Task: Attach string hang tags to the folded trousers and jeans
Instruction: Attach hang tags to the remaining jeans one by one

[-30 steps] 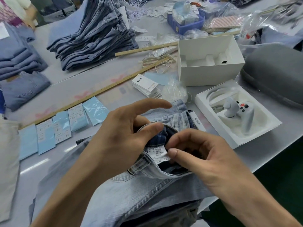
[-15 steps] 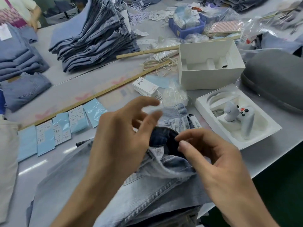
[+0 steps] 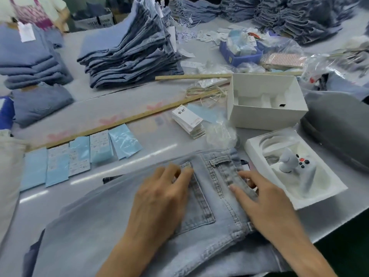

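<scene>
Waistband is shut again: a second ago I have both hands pulling it open around the inner label, now the light jeans lie flat on the grey table, back pocket up, waistband toward the right edge. Left hand rests palm-down on the pocket, fingers loosely spread, holding nothing. Right hand lies on the waistband, index finger straight along the seam; the other fingers are bent near the band's edge and I can't tell if they pinch denim, frame is motion-blurred there. Neither hand carries a tag or string. My read: the label check is done and I'm flattening the pair, so the tagging step itself hasn't started on this one. No hang tag visible on it, though the far side of the waistband is hidden. Supplies sit well ahead of the jeans: stack of white hang tags mid-table, loose strings beyond it by the wooden ruler, blue sticker sheets in a row to the left. Next move probably needs a reach forward for a tag, then back to a belt loop. Risk: the white tray with the controller sits just beside the right hand, easy to knock. Folded denim stacks fill the back.
</scene>
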Action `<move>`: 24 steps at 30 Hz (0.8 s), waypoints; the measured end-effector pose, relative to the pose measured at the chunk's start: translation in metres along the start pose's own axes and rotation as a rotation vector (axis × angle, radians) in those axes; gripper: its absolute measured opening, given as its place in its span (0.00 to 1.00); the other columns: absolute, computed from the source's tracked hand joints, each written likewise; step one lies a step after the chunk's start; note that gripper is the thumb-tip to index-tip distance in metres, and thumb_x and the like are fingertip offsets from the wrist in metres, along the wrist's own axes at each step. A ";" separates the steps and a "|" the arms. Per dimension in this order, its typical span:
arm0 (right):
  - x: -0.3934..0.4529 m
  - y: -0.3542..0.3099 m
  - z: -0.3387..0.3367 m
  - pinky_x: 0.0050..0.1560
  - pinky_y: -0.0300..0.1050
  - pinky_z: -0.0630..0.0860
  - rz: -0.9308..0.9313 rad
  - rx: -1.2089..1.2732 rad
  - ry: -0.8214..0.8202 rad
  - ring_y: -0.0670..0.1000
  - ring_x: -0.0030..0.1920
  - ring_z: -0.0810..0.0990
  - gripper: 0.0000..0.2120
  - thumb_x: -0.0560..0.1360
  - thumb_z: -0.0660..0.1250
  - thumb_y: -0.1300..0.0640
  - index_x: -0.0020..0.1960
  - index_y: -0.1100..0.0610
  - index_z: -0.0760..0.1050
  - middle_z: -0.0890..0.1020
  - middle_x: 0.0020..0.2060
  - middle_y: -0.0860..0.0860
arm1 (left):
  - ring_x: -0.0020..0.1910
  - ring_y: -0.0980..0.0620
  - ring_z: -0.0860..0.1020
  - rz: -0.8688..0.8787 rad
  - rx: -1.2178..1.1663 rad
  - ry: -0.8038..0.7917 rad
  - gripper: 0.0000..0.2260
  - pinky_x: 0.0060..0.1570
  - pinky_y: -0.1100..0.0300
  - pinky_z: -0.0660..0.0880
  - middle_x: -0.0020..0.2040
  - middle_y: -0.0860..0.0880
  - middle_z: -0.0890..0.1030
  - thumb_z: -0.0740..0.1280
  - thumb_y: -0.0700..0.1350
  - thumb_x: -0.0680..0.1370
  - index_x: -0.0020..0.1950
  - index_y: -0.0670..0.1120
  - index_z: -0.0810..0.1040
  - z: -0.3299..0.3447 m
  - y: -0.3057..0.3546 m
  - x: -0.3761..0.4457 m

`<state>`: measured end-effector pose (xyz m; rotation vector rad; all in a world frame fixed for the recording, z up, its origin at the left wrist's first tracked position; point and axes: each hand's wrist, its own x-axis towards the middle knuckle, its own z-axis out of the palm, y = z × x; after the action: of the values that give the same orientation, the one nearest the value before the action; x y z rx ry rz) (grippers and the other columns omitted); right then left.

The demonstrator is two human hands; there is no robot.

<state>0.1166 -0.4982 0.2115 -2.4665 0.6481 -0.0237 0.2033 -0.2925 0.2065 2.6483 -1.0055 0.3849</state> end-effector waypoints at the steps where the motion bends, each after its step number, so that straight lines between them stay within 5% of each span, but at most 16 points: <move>1: 0.001 0.000 -0.001 0.47 0.47 0.74 -0.004 -0.052 -0.014 0.46 0.47 0.76 0.18 0.77 0.65 0.39 0.65 0.42 0.74 0.79 0.56 0.40 | 0.45 0.45 0.79 0.003 -0.072 0.022 0.08 0.37 0.50 0.77 0.51 0.50 0.80 0.71 0.42 0.79 0.58 0.48 0.81 0.004 -0.004 -0.006; 6: -0.001 -0.032 0.000 0.53 0.58 0.77 -0.156 -0.334 0.209 0.57 0.59 0.74 0.25 0.72 0.73 0.52 0.69 0.53 0.76 0.74 0.63 0.52 | 0.53 0.48 0.80 0.009 -0.274 0.055 0.08 0.49 0.49 0.77 0.58 0.54 0.80 0.67 0.47 0.81 0.59 0.51 0.81 0.005 -0.030 -0.021; 10: -0.004 -0.086 0.019 0.57 0.61 0.78 -0.405 -0.267 0.339 0.60 0.62 0.77 0.19 0.76 0.67 0.54 0.66 0.56 0.79 0.76 0.66 0.55 | 0.55 0.48 0.79 -0.029 -0.258 0.090 0.07 0.51 0.51 0.75 0.59 0.54 0.80 0.67 0.46 0.80 0.56 0.52 0.82 -0.002 -0.064 -0.039; 14: 0.005 -0.127 0.055 0.72 0.54 0.65 -0.505 -0.396 0.001 0.53 0.73 0.70 0.30 0.76 0.52 0.39 0.72 0.49 0.74 0.70 0.76 0.50 | 0.58 0.44 0.81 -0.158 -0.211 0.096 0.14 0.54 0.51 0.72 0.62 0.50 0.81 0.64 0.48 0.76 0.58 0.51 0.83 -0.005 -0.117 -0.066; 17: 0.015 -0.118 0.070 0.79 0.45 0.42 -0.400 -0.436 -0.251 0.39 0.79 0.50 0.38 0.69 0.34 0.27 0.77 0.34 0.50 0.47 0.77 0.32 | 0.62 0.43 0.81 -0.229 -0.240 0.067 0.18 0.58 0.49 0.74 0.67 0.47 0.80 0.61 0.52 0.80 0.64 0.50 0.84 0.011 -0.131 -0.092; 21: 0.012 -0.119 0.069 0.70 0.40 0.59 -0.408 -0.346 -0.199 0.42 0.70 0.71 0.35 0.78 0.44 0.27 0.68 0.46 0.75 0.75 0.71 0.43 | 0.65 0.48 0.80 -0.219 -0.269 0.040 0.18 0.63 0.50 0.71 0.67 0.48 0.80 0.62 0.55 0.79 0.64 0.54 0.83 0.029 -0.130 -0.107; 24: 0.026 -0.122 0.091 0.70 0.30 0.57 -0.476 -0.230 -0.185 0.25 0.70 0.60 0.27 0.81 0.49 0.33 0.62 0.48 0.78 0.64 0.73 0.27 | 0.64 0.53 0.80 -0.173 -0.356 -0.074 0.19 0.63 0.53 0.73 0.65 0.53 0.82 0.65 0.57 0.73 0.62 0.61 0.83 0.033 -0.140 -0.113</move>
<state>0.2079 -0.3741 0.1993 -2.7470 -0.0257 0.0980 0.2214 -0.1352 0.1143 2.4132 -0.7727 0.0621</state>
